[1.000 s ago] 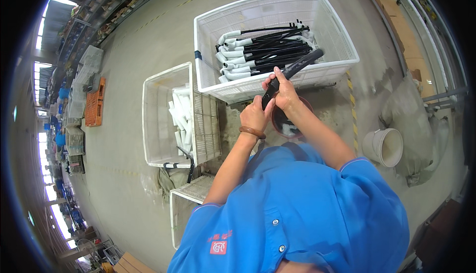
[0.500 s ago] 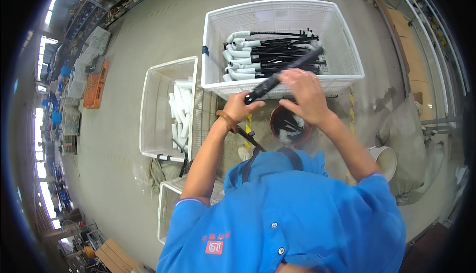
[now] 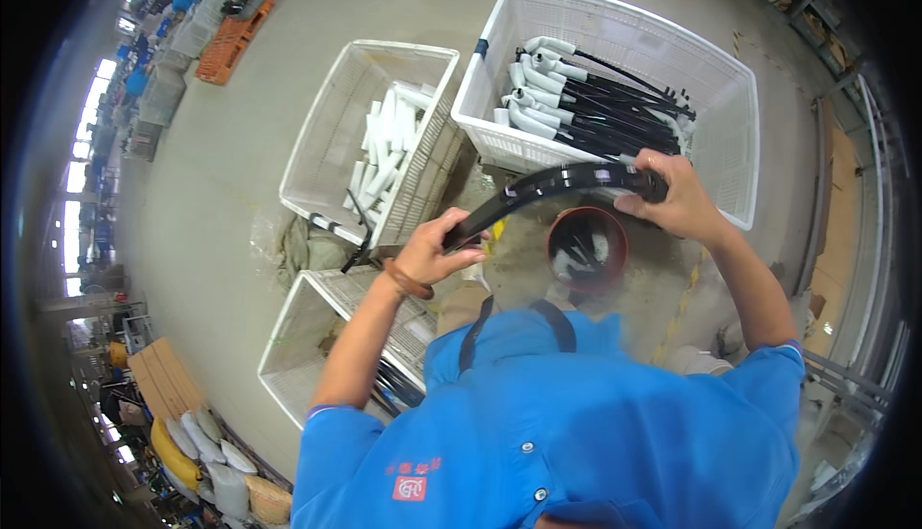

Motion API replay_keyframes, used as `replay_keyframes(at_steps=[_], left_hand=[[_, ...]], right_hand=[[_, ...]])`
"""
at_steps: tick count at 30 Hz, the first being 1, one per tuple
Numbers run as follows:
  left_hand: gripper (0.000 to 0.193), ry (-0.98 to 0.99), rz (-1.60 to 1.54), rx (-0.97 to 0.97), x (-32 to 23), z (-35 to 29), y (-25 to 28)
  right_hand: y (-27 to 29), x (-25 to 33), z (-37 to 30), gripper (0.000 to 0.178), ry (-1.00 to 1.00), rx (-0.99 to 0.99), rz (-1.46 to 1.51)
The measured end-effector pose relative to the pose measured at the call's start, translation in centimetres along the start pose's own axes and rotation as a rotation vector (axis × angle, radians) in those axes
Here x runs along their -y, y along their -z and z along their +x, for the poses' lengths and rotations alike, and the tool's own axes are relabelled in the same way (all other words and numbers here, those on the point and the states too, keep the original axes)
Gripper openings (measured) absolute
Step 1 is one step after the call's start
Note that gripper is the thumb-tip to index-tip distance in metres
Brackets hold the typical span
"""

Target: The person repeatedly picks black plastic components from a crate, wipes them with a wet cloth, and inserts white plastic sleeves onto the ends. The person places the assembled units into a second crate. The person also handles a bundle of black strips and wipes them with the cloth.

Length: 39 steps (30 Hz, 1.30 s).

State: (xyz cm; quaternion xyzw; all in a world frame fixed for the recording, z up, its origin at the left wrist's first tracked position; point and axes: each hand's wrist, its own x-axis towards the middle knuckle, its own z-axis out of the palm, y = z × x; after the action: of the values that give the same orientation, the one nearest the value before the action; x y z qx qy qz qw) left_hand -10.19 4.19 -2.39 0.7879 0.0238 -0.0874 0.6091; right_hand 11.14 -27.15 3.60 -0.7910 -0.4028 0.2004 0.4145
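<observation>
A glossy black tube [image 3: 557, 181], bent in an arch, spans the space between my two hands. My left hand [image 3: 430, 249] is closed round its lower left end. My right hand [image 3: 680, 198] grips the opposite end, near the front wall of a large white crate [image 3: 744, 135]. In that crate lie several black tubes [image 3: 624, 111] with white sleeves [image 3: 538, 111] on their left ends. Below the held tube stands a round red bucket [image 3: 622, 252] with black and white pieces in it.
To the left, another white crate [image 3: 303, 159] holds several loose white sleeves [image 3: 389, 131]. A thin black strip hangs over its near corner. Nearer my body, a third crate [image 3: 288, 337] contains dark tubes [image 3: 399, 385]. An orange pallet [image 3: 233, 41] lies far left.
The black tube was straighter and slanted; now it is bent in an arch. My right hand has moved right to its end. The view has turned, shifting the crates.
</observation>
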Motion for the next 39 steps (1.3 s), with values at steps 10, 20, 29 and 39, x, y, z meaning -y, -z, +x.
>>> replay_keyframes(at_steps=[10,20,29,39], left_hand=[[0.022,0.507,-0.625,-0.031,-0.1,-8.0,5.0],[0.017,0.309,-0.654,-0.116,7.7,-9.8,14.4],[0.022,0.454,-1.017,-0.244,12.5,-14.4,20.1],[0.020,0.354,-0.902,-0.644,10.5,-14.0,24.4]], right_hand=[[-6.7,5.4,12.5,0.042,-0.149,0.216,-0.316],[-25.2,17.0,33.2,0.015,0.815,0.944,-0.836],[-40.2,18.1,37.4,0.016,1.120,1.094,-0.660],[-35.8,19.8,50.7,0.025,0.423,0.923,-0.325]])
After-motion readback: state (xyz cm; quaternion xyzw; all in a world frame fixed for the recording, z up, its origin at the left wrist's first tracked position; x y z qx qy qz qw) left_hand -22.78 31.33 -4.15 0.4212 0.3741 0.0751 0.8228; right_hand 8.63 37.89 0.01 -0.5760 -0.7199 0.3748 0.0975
